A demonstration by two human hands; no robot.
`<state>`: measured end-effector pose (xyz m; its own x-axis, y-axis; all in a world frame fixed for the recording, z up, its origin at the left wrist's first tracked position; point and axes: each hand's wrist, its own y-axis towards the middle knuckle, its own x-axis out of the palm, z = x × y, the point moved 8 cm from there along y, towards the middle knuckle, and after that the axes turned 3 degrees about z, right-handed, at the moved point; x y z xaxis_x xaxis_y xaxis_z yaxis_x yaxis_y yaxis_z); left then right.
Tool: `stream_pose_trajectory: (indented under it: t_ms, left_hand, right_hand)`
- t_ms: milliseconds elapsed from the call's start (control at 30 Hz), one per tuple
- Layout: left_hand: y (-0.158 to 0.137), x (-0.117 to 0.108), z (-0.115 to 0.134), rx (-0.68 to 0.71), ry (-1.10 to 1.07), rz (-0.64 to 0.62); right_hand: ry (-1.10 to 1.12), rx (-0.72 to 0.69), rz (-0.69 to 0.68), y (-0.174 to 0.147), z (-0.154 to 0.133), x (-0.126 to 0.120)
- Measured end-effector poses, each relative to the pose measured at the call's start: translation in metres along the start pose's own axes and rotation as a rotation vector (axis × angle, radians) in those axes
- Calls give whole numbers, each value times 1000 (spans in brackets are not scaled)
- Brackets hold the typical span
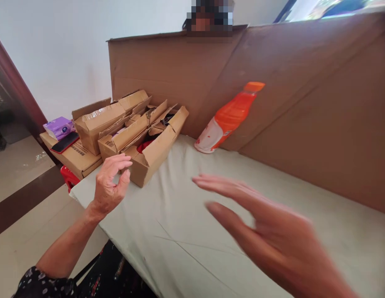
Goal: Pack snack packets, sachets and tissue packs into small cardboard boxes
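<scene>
My left hand [111, 182] hovers at the near corner of an open cardboard box [158, 153], fingers curved with a gap between thumb and fingertips and nothing held. Over the middle of the table, my right hand [267, 223] is slightly blurred, its thumb apart from the stretched fingers, holding nothing. Beyond it stands a plastic bottle [231, 118] with an orange cap, orange contents and a whitish lower part, close to the cardboard panel. Something red [145, 145] shows inside the open box; its kind is partly hidden.
A pale green cloth covers the table [192, 240]. A tall cardboard panel [167, 66] rises along its far side, with a person behind it. At left, a flat carton [83, 159] bears a purple tissue pack [58, 127] and a dark phone [64, 142]. A red stool [69, 178] shows below.
</scene>
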<state>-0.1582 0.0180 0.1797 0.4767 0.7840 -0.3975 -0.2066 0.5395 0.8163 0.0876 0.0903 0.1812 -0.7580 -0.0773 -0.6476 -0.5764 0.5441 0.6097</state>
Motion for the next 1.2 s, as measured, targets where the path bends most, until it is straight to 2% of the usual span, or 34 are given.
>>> stream_pose_trajectory:
  t_ms: [167, 267, 333, 433, 500, 600, 667, 767, 867, 933, 1000, 1067, 1200]
  left_hand:
    - [12, 31, -16, 49, 25, -133]
    - [18, 51, -30, 81, 73, -252]
    - [22, 63, -37, 108, 98, -349]
    - [27, 83, -42, 163, 123, -505]
    - [30, 97, -43, 208, 137, -602]
    - [36, 113, -43, 269, 167, -716]
    - [39, 113, -39, 306, 182, -742]
    - [40, 94, -28, 350, 186, -668]
    - [31, 62, -14, 427, 176, -478]
    - [19, 48, -9, 490, 165, -371]
    - [8, 42, -9, 514, 157, -304]
    - [3, 43, -12, 495, 150, -256]
    - [2, 47, -12, 482, 110, -173]
  right_hand:
    - [-109, -152, -71, 120, 2, 65]
    - [-190, -198, -239, 154, 15, 99]
    - [-217, -254, -281, 151, 18, 99]
    - [-231, -313, -182, 126, 17, 72]
    - [-243, -289, -166, 108, 20, 60]
    - [-232, -228, -243, 90, 28, 63]
    - [-209, -189, -269, 87, 34, 70]
    - [-176, -137, -276, 89, 42, 78]
    - [-164, -89, -310, 96, 48, 86]
    - [-240, -35, -366, 105, 52, 93]
    - [-391, -6, -437, 120, 55, 101]
    - [-553, -72, -513, 140, 53, 111]
    - [-776, -327, -745, 172, 53, 149]
